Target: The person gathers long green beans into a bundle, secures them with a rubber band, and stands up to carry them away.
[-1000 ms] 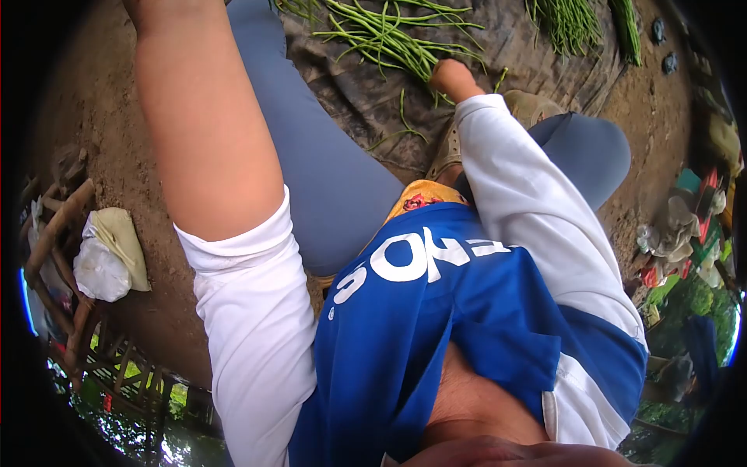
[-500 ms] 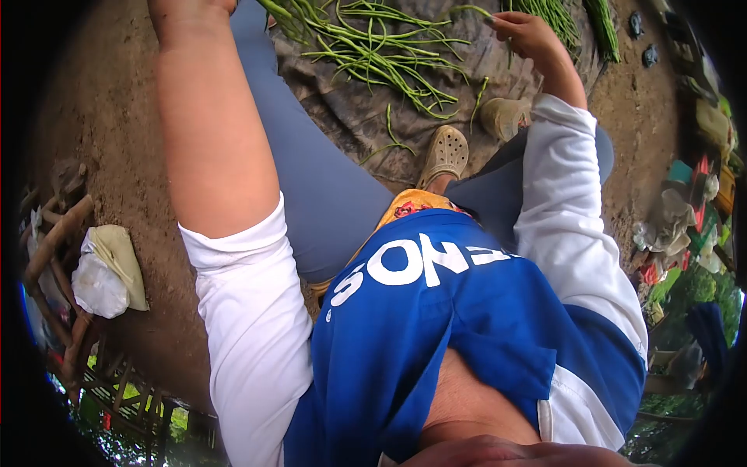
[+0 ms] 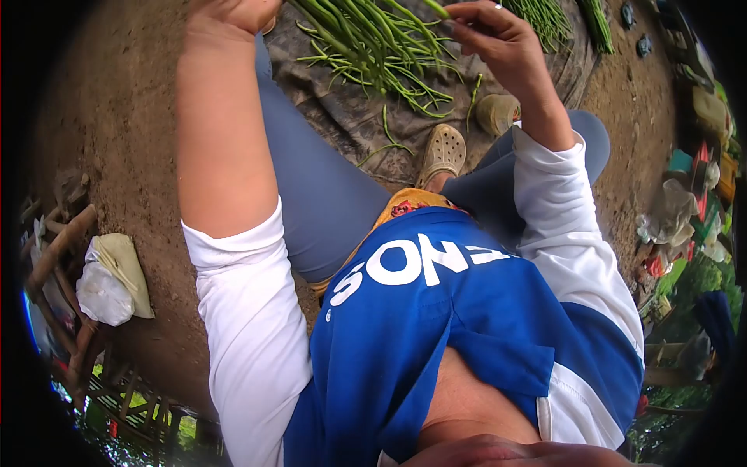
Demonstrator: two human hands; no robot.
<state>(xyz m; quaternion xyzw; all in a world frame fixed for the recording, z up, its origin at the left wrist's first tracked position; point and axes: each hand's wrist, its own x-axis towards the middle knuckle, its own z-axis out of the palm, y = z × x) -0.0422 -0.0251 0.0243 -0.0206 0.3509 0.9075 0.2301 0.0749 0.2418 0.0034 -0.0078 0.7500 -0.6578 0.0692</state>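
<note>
My left hand (image 3: 233,14) is at the top edge, closed on a bunch of long green beans (image 3: 366,35); its fingertips are partly cut off by the frame. The bunch fans out to the right, over more beans (image 3: 424,97) lying on a dark sheet (image 3: 319,97). My right hand (image 3: 498,35) is closed, pinching the end of one long bean (image 3: 436,9) between thumb and fingers, close to the bunch's right side. A ring shows on that hand.
Bundled long beans (image 3: 541,23) lie at the upper right, with another bundle (image 3: 596,27) beside them. A clog (image 3: 443,152) on my foot rests on the sheet. White and beige bags (image 3: 117,276) sit on the soil at left. Assorted plastic items (image 3: 673,214) crowd the right edge.
My right hand has moved left with its bean, toward the bunch. My left hand has shifted right and come lower into view, and more of its bunch shows.
</note>
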